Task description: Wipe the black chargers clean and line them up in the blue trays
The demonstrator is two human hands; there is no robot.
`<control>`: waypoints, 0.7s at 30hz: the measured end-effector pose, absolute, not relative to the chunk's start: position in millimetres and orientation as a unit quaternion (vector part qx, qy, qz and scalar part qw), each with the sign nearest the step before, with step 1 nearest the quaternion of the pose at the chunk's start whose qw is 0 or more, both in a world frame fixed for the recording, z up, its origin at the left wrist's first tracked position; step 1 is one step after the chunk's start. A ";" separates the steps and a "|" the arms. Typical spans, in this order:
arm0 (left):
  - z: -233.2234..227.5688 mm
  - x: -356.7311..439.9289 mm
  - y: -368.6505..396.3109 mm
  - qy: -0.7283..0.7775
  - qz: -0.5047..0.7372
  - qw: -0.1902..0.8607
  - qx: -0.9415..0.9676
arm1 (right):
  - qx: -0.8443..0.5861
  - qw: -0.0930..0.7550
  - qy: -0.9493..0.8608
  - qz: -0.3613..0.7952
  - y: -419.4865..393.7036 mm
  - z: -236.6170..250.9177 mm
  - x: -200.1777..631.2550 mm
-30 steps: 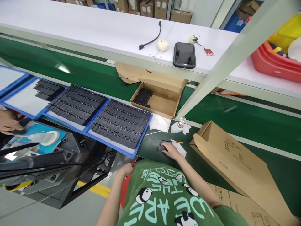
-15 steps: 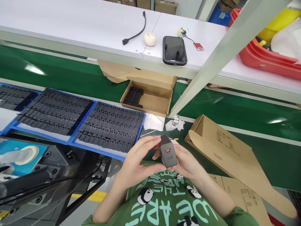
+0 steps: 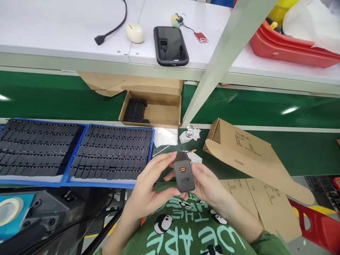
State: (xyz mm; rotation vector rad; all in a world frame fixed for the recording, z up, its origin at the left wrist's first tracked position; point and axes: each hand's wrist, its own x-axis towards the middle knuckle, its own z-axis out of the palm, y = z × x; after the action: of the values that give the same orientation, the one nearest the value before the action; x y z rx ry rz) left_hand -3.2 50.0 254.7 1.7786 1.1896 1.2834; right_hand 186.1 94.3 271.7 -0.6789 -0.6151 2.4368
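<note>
- Dark grey plastic is what I have in hand: a charger block [image 3: 183,173] with an orange port on its upturned face, held in the air above the near edge of the green tabletop [image 3: 292,148], just in front of my green shirt.
- My left hand [image 3: 150,184] wraps its left side, the grip pinching the block with the thumb under it and the fingers [image 3: 164,160] curled over its top edge.
- My right hand [image 3: 208,182] cups it from the right and below, its grip likewise pressed against the block's side.
- Just beyond the block lie white scraps of paper [image 3: 165,136] and a small shiny metal piece [image 3: 189,133].
- To my left, a blue tray [image 3: 106,184] is filled with rows of small black parts; a second tray touches it further left.
- An open cardboard box [image 3: 159,113] behind the trays holds a stack of black parts in its left corner.
- Flattened cartons [image 3: 247,152] rest to the right of my hands.
- On the white shelf above sit a black phone [image 3: 170,45], a pale oval thing [image 3: 135,32] and a black cable [image 3: 111,28].
</note>
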 end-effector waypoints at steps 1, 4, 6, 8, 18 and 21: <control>254.2 -2.9 52.1 0.445 0.487 0.319 0.680 | -0.257 0.272 -0.231 0.898 94.4 271.9 186.9; 253.9 -0.5 58.5 0.424 0.486 0.326 0.691 | -0.262 0.288 -0.235 0.891 94.3 272.2 189.9; 254.3 1.9 62.6 0.416 0.484 0.335 0.693 | -0.263 0.292 -0.236 0.888 93.8 272.2 192.3; 254.8 4.7 66.3 0.412 0.480 0.341 0.696 | -0.269 0.296 -0.236 0.886 92.9 272.2 195.3; 259.4 35.7 76.1 0.382 0.464 0.374 0.706 | -0.285 0.334 -0.222 0.871 88.2 269.8 229.7; 232.7 64.3 85.7 0.392 0.521 0.479 0.587 | -0.285 0.365 -0.226 0.857 85.6 268.3 251.8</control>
State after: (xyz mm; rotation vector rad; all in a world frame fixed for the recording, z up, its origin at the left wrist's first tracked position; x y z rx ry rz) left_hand 64.3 85.7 232.7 1.4339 0.9579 1.2726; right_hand 251.8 85.6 268.3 -0.7335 -0.5801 2.2048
